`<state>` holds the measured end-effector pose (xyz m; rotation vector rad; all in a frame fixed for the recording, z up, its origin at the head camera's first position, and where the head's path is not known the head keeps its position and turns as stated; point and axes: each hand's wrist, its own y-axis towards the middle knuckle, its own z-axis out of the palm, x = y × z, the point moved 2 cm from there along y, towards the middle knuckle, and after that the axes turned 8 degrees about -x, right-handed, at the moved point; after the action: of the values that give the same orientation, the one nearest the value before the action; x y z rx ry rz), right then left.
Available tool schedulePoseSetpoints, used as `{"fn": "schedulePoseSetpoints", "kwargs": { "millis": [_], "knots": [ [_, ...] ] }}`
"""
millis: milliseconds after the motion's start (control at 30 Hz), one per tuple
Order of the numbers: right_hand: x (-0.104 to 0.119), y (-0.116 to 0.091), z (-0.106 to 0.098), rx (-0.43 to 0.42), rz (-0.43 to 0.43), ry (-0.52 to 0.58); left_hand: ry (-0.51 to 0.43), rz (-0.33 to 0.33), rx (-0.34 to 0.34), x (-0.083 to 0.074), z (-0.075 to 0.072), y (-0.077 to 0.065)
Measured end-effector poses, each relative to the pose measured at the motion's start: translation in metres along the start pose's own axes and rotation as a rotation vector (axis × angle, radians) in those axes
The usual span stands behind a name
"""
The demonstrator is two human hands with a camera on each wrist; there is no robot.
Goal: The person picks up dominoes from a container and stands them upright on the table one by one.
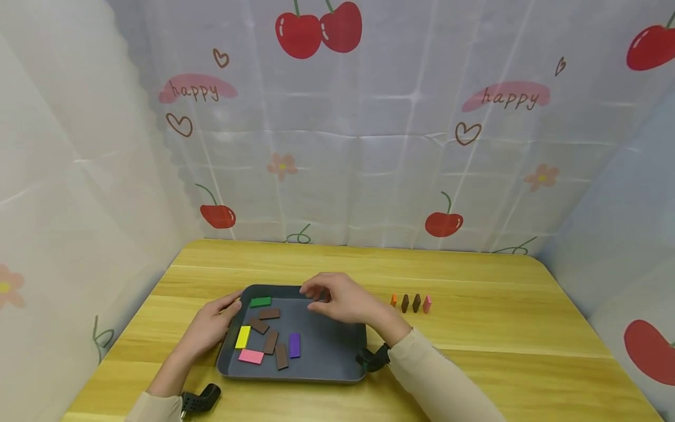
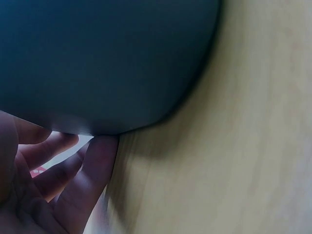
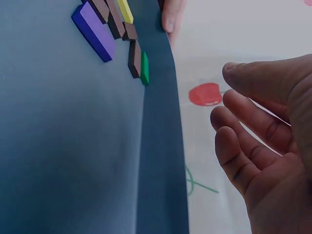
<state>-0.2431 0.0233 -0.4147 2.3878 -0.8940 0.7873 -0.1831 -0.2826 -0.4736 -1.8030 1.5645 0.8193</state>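
Pinching the L rim of the tray (image 1: 332, 354): L grip (image 1: 210, 325), thumb at the edge, fingertips against the outer wall. R grip (image 1: 340, 298) hovers over the tray's far R part, fingers loosely bent, thumb apart, nothing held. Tray's flat on the desk (image 1: 490, 322). Flat blocks lie mostly in its L half: green block (image 1: 261, 302) at far end, 4 brown blocks (image 1: 282, 356) mid, yellow block (image 1: 243, 337) & pink block (image 1: 251, 356) nr L wall, purple block (image 1: 295, 345) just R of the nearest brown. Outside, R of tray, 4 standing blocks (image 1: 416, 303) in a row: orange, 2 dk brown, pink. Behind desk: pale sheet (image 1: 364, 176) w/ cherries, hearts, "happy".
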Motion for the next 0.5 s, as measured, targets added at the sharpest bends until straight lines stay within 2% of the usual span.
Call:
{"fn": "schedulePoseSetpoints", "kwargs": {
  "millis": [233,500],
  "knots": [
    [-0.003,0.013,0.019,0.099,-0.027,-0.006,0.003,-0.003,-0.002,-0.001,0.0,0.0],
    [-0.009,0.016,0.037,0.217,-0.08,-0.039,0.02,0.017,-0.011,0.003,0.001,0.003]
  ]
}}
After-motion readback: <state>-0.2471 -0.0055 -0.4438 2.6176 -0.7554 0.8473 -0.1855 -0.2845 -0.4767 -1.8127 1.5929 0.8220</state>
